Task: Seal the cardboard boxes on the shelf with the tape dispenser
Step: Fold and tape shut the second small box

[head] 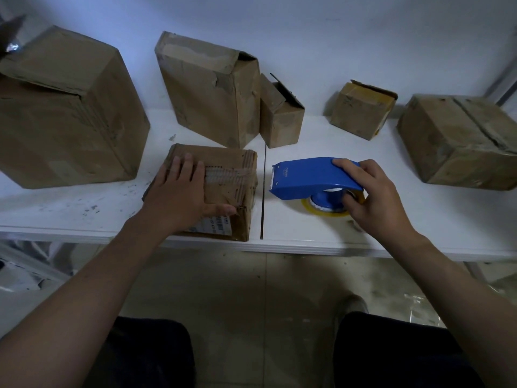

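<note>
tape dispenser (307,176) logo unreadable; box label (215,226) print too blurred

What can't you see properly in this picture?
Head view only.
The label on the front box: print too small, partly under the left hand.
The tape roll: mostly hidden by the dispenser and right hand.
The right box: cut off by the right edge.
The left box: cut off by the left edge.
</note>
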The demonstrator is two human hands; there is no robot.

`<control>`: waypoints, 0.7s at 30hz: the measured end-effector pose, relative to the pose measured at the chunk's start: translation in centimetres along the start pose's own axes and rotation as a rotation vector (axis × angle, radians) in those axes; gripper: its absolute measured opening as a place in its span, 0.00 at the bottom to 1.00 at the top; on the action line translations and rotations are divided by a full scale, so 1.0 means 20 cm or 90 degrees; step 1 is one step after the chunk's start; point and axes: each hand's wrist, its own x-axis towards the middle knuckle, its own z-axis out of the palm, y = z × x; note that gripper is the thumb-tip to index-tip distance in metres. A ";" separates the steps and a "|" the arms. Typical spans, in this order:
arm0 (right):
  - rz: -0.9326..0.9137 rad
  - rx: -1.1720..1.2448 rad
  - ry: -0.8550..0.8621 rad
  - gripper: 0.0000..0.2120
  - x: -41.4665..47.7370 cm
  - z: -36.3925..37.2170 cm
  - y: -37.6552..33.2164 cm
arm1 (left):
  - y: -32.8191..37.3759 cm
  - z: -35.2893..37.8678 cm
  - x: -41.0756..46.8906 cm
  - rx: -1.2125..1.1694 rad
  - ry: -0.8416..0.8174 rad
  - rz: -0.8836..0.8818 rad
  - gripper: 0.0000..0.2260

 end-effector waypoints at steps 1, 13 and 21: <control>0.000 0.000 0.001 0.33 0.00 0.00 0.00 | 0.00 0.00 0.00 0.000 -0.001 0.000 0.64; 0.023 -0.044 -0.052 0.33 0.03 -0.03 -0.06 | 0.01 -0.01 -0.01 0.001 -0.003 -0.005 0.64; 0.078 -0.090 -0.101 0.33 0.19 -0.07 -0.23 | 0.00 -0.01 -0.01 -0.009 0.006 0.001 0.67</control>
